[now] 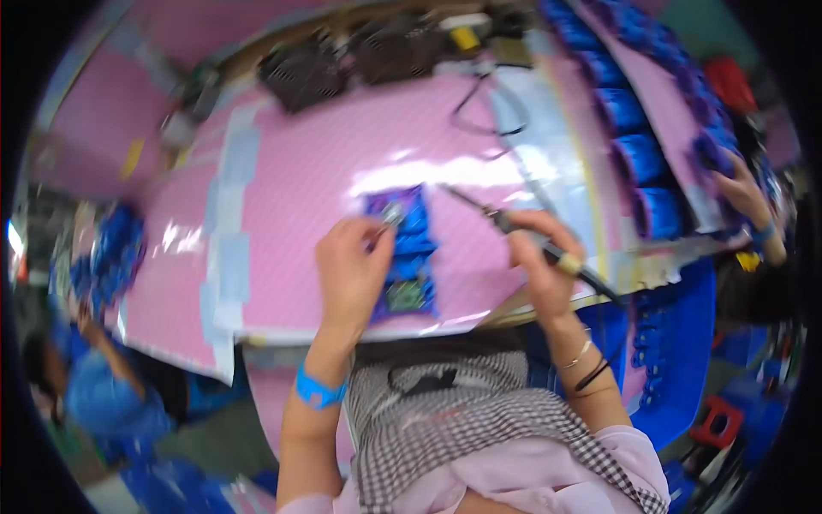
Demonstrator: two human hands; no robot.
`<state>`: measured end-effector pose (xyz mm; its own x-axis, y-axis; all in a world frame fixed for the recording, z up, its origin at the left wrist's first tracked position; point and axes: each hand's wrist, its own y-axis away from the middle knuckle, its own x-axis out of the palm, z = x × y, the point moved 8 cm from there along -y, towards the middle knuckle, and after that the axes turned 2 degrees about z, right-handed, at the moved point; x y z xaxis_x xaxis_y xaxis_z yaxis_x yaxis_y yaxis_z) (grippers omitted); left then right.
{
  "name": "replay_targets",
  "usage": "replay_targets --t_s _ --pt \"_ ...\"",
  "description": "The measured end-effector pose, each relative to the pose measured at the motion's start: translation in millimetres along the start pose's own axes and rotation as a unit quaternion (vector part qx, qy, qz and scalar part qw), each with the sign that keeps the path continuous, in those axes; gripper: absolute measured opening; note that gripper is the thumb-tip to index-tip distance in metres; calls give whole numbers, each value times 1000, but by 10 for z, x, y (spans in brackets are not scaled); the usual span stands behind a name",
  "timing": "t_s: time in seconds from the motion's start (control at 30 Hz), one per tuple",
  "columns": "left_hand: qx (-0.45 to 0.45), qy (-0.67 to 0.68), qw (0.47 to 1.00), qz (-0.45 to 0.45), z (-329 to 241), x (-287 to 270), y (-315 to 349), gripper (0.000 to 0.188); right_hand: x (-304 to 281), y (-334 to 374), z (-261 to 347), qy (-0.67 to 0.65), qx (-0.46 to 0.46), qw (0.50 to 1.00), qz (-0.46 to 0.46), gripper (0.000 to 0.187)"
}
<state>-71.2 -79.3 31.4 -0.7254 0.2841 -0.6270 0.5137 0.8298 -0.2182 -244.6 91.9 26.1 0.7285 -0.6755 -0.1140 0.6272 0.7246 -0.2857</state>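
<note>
On the pink table mat lies a blue wrapped pack (413, 264), its segments in a column running away from me. A green circuit board (405, 295) sits at its near end, and a small silvery part (393, 213) at its far end. My left hand (355, 265) is closed in a pinch over the pack's left side, fingertips at the silvery part; whether they hold it or something else is blurred. My right hand (549, 261) grips a soldering iron (558, 257) by its handle. The iron's tip points up and left, apart from the pack.
Dark slotted boxes (394, 50) line the back edge, with a black cable (501, 131) nearby. Rows of blue packs (640, 158) stand at the right, where another person's hand (743, 190) reaches in. A blue bin (685, 360) is lower right; another person works at the left.
</note>
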Motion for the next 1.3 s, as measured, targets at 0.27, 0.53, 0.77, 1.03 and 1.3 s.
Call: replay_targets --t_s 0.27,0.53,0.77,1.03,1.3 --pt "-14 -63 998 25 -117 -217 201 11 -181 -57 531 11 -104 992 -74 18" --pt "81 -172 982 16 -485 -261 583 23 -1210 -338 556 54 -131 959 -245 12" --pt "68 -350 917 181 58 -415 595 19 -2401 -1316 -163 404 -182 837 -321 25" --pt "-60 -490 870 -17 1675 -2134 -50 12 -3019 -1496 -938 531 -11 787 -314 32" --pt "-185 -490 823 -218 2882 -3459 -418 13 -933 -764 244 324 -219 908 -150 27"
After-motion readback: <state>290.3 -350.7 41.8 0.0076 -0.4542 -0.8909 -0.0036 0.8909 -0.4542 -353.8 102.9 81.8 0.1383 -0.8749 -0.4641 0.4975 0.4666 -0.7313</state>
